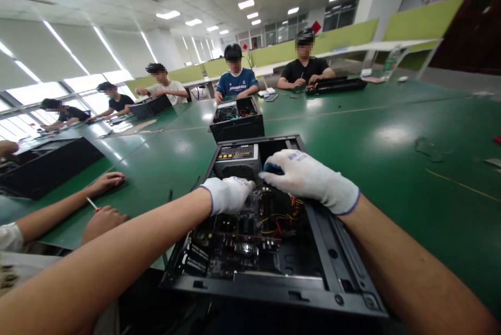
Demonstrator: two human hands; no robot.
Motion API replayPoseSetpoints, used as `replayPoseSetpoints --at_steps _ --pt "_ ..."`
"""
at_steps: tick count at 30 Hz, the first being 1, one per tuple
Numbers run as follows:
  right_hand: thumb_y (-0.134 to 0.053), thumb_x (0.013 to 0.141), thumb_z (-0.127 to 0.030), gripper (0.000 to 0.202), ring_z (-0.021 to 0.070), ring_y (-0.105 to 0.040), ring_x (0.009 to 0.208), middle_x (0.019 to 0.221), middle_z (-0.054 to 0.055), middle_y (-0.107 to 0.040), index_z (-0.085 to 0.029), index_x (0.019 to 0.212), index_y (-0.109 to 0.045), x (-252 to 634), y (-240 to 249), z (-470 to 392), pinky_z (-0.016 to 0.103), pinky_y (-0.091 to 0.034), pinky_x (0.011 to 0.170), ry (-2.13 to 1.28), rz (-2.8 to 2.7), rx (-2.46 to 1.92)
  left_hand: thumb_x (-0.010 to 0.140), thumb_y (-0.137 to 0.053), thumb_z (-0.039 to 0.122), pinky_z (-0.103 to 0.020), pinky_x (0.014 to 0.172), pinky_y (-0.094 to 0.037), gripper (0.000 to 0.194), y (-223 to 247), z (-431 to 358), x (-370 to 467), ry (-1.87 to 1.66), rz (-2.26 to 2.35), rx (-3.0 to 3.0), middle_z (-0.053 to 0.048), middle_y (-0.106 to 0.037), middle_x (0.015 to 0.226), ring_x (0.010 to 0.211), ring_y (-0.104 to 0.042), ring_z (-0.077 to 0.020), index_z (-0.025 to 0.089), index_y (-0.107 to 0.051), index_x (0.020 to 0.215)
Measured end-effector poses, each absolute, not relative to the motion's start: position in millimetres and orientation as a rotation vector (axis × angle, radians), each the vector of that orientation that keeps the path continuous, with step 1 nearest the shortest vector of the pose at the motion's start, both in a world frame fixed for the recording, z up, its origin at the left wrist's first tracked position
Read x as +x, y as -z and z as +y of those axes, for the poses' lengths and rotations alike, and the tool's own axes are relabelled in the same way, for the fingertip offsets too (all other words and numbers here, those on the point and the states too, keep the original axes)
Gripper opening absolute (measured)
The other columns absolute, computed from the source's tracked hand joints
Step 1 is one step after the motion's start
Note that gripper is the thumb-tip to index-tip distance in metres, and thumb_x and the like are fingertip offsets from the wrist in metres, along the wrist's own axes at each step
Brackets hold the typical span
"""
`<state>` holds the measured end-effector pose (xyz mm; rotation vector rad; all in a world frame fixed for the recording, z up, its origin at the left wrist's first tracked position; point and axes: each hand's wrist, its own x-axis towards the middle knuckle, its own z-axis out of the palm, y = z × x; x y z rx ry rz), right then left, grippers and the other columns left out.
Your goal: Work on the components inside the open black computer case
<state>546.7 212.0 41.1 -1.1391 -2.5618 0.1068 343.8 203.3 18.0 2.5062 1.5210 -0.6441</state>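
An open black computer case (274, 284) lies on its side before me, its motherboard (240, 251) and a bundle of yellow and red wires (279, 223) exposed. The power supply (237, 160), with a yellow-and-black label, sits at the case's far left. My left hand (230, 194), in a white glove, reaches over the upper motherboard with its fingers bent together; what they hold, if anything, is hidden. My right hand (305, 176), also gloved, is curled beside the power supply. A dark blue shape (274, 168) shows between its thumb and fingers, too unclear to name.
Another open case (238, 123) stands just beyond mine on the green table (391, 168). At left are a co-worker's hands, one with a thin tool (93, 203), and a black case (55, 165). Several people work across the table. A yellow strip (462, 183) lies at right.
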Motion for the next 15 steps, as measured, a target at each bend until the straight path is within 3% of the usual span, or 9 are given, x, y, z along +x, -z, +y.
replayPoseSetpoints --at_steps 6,9,15 --pt "-0.051 0.097 -0.050 0.039 0.0224 -0.066 0.095 0.100 0.010 -0.074 -0.017 0.101 -0.071 550.3 -40.8 212.4 0.029 -0.045 0.082 -0.145 -2.568 -1.105 0.076 -0.072 0.027 -0.045 0.108 -0.049 0.058 9.3 225.2 348.3 0.744 1.507 2.484 -0.018 -0.063 0.135 0.125 -0.061 -0.0333 0.014 -0.057 0.130" --pt "-0.051 0.097 -0.049 0.039 0.0226 -0.067 0.096 0.102 0.010 -0.074 -0.016 0.102 -0.071 551.7 -41.4 212.1 0.030 -0.045 0.083 -0.157 -2.575 -1.077 0.079 -0.068 0.022 -0.043 0.113 -0.044 0.050 11.9 225.9 350.6 0.765 1.504 2.481 -0.017 -0.062 0.138 0.129 -0.058 -0.0311 0.016 -0.060 0.128" --pt "-0.052 0.097 -0.047 0.037 0.0247 -0.067 0.100 0.104 0.012 -0.074 -0.015 0.101 -0.071 550.8 -41.8 210.5 0.032 -0.046 0.086 -0.143 -2.596 -1.095 0.076 -0.075 0.036 -0.041 0.113 -0.045 0.066 11.7 223.8 349.5 0.824 1.513 2.449 -0.013 -0.061 0.140 0.131 -0.057 -0.0308 0.021 -0.054 0.136"
